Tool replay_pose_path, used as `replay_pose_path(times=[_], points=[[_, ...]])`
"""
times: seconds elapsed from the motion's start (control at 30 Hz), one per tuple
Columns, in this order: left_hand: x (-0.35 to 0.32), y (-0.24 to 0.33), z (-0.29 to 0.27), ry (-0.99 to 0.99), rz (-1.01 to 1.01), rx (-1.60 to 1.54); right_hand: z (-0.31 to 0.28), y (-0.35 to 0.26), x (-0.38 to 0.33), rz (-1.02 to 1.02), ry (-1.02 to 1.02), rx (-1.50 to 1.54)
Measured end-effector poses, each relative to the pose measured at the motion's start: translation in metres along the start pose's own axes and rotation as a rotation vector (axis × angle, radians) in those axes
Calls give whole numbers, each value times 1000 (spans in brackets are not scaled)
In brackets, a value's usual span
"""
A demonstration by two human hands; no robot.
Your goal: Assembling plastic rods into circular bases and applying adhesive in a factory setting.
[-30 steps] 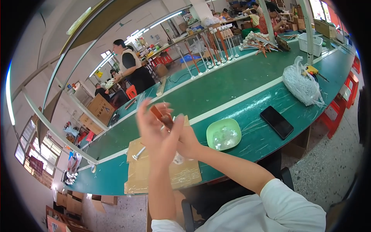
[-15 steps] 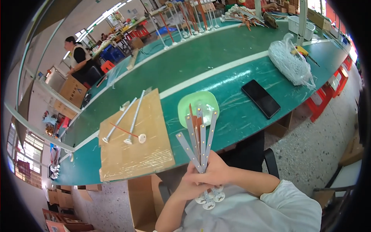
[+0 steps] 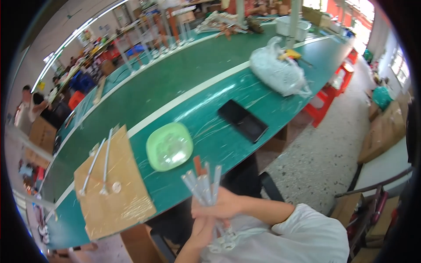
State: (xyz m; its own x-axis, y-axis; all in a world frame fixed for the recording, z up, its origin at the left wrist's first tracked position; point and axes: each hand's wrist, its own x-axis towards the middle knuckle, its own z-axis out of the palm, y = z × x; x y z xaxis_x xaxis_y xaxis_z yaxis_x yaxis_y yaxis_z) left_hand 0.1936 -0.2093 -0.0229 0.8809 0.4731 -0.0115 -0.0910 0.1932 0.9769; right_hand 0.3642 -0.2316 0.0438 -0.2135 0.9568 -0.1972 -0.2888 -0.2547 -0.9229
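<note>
close against the white shirt (image 3: 298,241), the right hand (image 3: 223,203) grips a bundle of strips (image 3: 205,188), pale grey and reddish-brown, flared upward, round white ends (image 3: 229,242) below; the left hand (image 3: 203,229) touches it just beneath, its fingers' closure too blurred to tell. beyond, on the green table (image 3: 202,147), lie a green bowl (image 3: 151,152) and a black phone (image 3: 242,120); leftward, a cardboard sheet (image 3: 98,215) bears two thin rods (image 3: 107,164) and a white disc (image 3: 116,187)
</note>
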Motion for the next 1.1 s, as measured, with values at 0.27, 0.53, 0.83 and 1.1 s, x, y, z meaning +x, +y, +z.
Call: replay_pose_path(times=[0.27, 0.53, 0.83, 1.1], points=[[7, -37, 12, 91, 10, -126, -25, -4, -19, -187, 26, -368], [10, -40, 11, 317, -175, -77, -173, -113, -69, -655, 1156, -1181], [27, -39, 6, 295, 9, 486, -347, -171, -84, -6, 1458, -1441], [34, -33, 9, 319, -237, -31, -378, -259, -77, -10, 1522, -1468]])
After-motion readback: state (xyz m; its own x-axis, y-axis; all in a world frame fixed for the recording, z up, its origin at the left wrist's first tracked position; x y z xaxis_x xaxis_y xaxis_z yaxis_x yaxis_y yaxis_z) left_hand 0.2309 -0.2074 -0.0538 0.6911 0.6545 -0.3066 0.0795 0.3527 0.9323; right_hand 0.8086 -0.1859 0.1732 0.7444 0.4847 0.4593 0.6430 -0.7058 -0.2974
